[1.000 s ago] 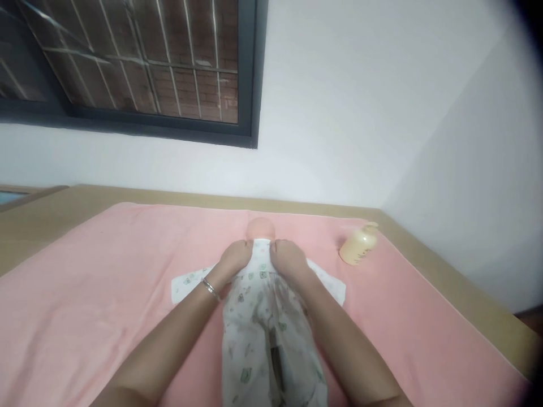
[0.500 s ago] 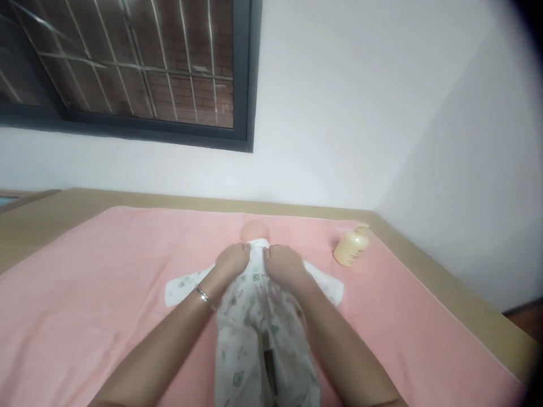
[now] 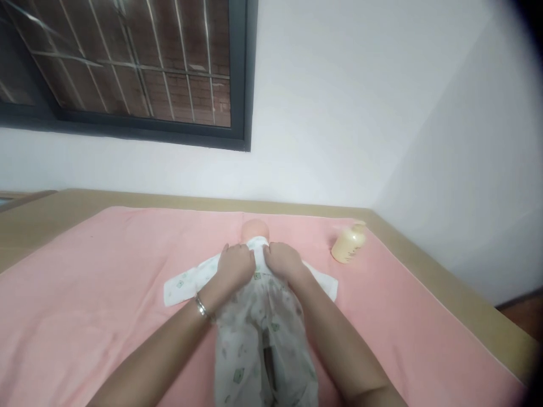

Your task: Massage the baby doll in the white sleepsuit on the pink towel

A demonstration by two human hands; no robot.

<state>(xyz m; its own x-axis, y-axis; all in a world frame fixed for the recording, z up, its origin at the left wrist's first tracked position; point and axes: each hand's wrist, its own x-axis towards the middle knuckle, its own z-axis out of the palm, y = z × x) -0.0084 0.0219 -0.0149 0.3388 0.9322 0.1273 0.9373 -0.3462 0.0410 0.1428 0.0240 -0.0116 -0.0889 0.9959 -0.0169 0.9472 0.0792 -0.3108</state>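
A baby doll lies stretched out on the pink cloth, its smooth head (image 3: 255, 229) at the far end. It wears a white baby romper (image 3: 267, 322) with small green and grey prints, the sleeves spread to both sides. My left hand (image 3: 236, 264), with a silver bracelet at the wrist, is closed with curled fingers on the romper's upper left part. Opposite it, my right hand (image 3: 285, 261) is closed on the upper right part. A narrow strip of white fabric shows between the two hands. My fingertips are mostly hidden.
A pale yellow pump bottle (image 3: 348, 244) stands to the right on the pink cloth (image 3: 106, 282). The cloth covers a wooden-coloured tabletop (image 3: 428, 282). Behind it rise a white wall (image 3: 339, 113) and a dark-framed window (image 3: 241, 85) with bars.
My left hand has shifted slightly right and its grip on the romper has changed a little. My right hand stays nearly in place. The view has moved slightly.
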